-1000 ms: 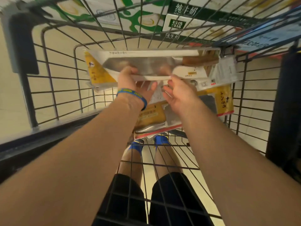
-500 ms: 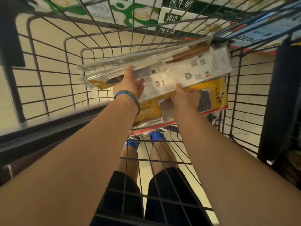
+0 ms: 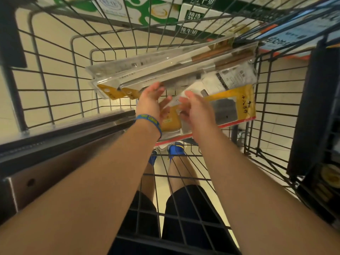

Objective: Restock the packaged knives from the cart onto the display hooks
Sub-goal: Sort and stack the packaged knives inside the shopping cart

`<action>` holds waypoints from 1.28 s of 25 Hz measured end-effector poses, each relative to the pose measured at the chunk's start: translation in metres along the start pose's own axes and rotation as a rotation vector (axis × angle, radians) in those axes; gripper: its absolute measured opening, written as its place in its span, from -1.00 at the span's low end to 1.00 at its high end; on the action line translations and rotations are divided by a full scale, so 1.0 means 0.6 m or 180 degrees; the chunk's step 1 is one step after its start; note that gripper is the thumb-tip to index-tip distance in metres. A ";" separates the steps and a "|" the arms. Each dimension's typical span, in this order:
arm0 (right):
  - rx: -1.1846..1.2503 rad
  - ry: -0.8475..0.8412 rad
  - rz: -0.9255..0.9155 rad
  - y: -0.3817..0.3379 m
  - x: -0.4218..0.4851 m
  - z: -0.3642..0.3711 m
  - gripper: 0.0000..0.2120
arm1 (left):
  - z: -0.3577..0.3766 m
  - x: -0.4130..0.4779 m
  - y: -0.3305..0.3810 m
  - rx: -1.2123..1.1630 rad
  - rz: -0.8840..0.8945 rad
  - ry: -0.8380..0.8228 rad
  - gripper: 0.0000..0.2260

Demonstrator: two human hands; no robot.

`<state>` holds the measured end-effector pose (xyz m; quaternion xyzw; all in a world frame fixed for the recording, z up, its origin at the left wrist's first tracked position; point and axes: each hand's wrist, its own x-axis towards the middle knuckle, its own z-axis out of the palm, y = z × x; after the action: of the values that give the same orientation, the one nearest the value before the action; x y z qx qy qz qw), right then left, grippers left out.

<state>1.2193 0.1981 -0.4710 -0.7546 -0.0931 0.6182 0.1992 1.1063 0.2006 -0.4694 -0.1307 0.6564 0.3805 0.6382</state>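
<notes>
Several packaged knives lie in the wire cart (image 3: 55, 74). Two clear blister packs (image 3: 165, 69) with wooden-handled knives and yellow hang tabs are raised and tilted, their handle ends toward the cart's far right corner. My left hand (image 3: 152, 103), with a blue wristband, reaches up with straight fingers and touches their lower edge. My right hand (image 3: 195, 111) lies beside it with spread fingers on a white-backed pack (image 3: 228, 80). Below them a yellow-carded knife pack (image 3: 237, 107) rests on the cart floor.
The cart's wire walls close in on all sides, and its dark handle bar (image 3: 64, 129) runs across the left. Milk cartons (image 3: 189, 17) are stacked beyond the far wall. A dark rack (image 3: 316, 107) stands at the right. My legs show under the cart floor.
The clear packs have tilted further and swung up toward the far right corner. My left hand's fingers have straightened under them. My right hand has moved up onto the white-backed pack.
</notes>
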 end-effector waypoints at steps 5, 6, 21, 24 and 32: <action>-0.0283 0.1446 0.1035 0.085 -0.007 -0.060 -0.56 | 0.078 0.025 0.069 0.1138 0.0692 -0.0353 -0.86; 0.0049 0.1287 0.1225 0.088 -0.004 -0.064 -0.50 | 0.079 0.025 0.070 0.1521 0.0778 -0.0240 -0.90; 0.0042 0.1155 -0.1129 0.013 -0.117 -0.061 -0.82 | -0.070 -0.093 0.000 0.5304 0.1088 -0.0203 -0.64; -0.0341 0.1000 -0.0931 0.011 -0.154 -0.082 -0.84 | -0.082 -0.161 0.048 0.6129 0.1472 0.0028 -0.55; -0.1553 0.0867 -0.0875 -0.002 -0.167 -0.120 -0.85 | -0.050 -0.186 0.243 0.8880 0.1349 0.0819 -0.80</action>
<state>1.2672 0.1470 -0.3699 -0.8363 -0.3124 0.4382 0.1046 1.0051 0.2441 -0.3193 0.6637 0.5475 -0.4976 0.1100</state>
